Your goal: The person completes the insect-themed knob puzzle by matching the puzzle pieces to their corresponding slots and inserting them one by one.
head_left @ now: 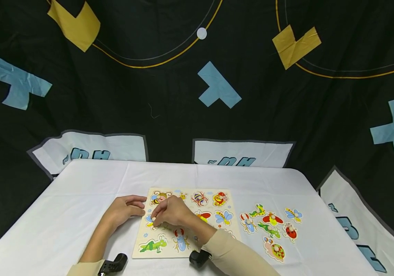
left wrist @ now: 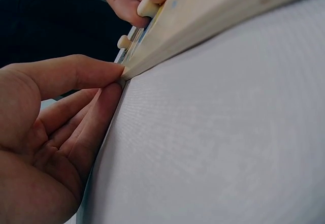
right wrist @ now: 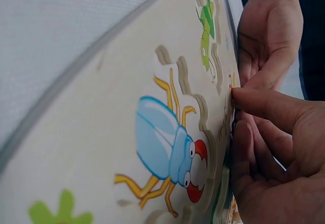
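A wooden insect puzzle board [head_left: 169, 253] lies flat on the white table. My right hand [head_left: 173, 211] reaches over its left part and pinches the round knob [left wrist: 147, 7] of a blue-and-yellow puzzle piece [head_left: 149, 220], low at the board's surface. My fingers partly cover that piece. At the board's left edge, my left hand [head_left: 122, 210] rests on the table, thumb and fingertips touching the edge. Behind the right hand sits a bee piece [head_left: 159, 197]. Recesses picturing a stag beetle [right wrist: 162, 142] and a green grasshopper [head_left: 153, 245] show along the near side.
Right of the board lie several loose knobbed pieces, among them a stag beetle [head_left: 248, 224], a ladybug [head_left: 290, 232], a snail [head_left: 274, 250] and a blue-winged insect [head_left: 293, 215]. A black patterned curtain [head_left: 169, 115] hangs behind the table [head_left: 79, 188].
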### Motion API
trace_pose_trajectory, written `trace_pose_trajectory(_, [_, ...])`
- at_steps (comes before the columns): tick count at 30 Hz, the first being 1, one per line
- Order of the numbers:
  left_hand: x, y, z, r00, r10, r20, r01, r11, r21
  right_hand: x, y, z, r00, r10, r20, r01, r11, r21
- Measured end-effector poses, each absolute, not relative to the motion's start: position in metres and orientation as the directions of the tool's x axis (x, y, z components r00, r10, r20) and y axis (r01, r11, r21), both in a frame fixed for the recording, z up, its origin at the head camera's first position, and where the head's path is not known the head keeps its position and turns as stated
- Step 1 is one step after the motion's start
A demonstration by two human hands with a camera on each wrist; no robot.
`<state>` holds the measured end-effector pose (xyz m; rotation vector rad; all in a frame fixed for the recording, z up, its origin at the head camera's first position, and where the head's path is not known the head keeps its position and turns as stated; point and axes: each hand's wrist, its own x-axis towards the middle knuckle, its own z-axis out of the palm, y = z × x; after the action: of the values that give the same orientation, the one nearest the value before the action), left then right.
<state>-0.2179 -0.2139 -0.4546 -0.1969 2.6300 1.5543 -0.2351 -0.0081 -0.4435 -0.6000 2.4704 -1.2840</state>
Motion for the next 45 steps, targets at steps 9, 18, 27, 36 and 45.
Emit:
trace_pose_trajectory(9, [-0.217,-0.217,-0.457,-0.987,-0.077,-0.138,-0.158,0.477,0.864,-0.234,-0.009,-0.442,-0.859,-0.508,-0.060,-0.238,0.501,-0.832])
trace_pose_trajectory(18, [-0.216,-0.219,-0.458,-0.985,-0.083,-0.148,-0.170,0.461,0.871,-0.232,-0.011,-0.442,-0.865,-0.497,-0.076,-0.225,0.517,-0.826])
trace_pose_trajectory(27, [-0.215,-0.216,-0.458,-0.988,-0.073,-0.133,-0.152,0.458,0.876,-0.233,-0.003,-0.443,-0.886,-0.457,-0.084,-0.170,0.487,-0.856])
trace_pose_trajectory(36, [-0.217,-0.213,-0.459,-0.990,-0.062,-0.129,-0.143,0.449,0.882,-0.239,0.017,-0.436,-0.912,-0.402,-0.076,-0.160,0.521,-0.839])
trace_pose_trajectory(45, [-0.218,-0.215,-0.457,-0.991,-0.051,-0.125,-0.135,0.421,0.897,-0.248,0.040,-0.421,-0.921,-0.382,-0.078,-0.148,0.529,-0.836])
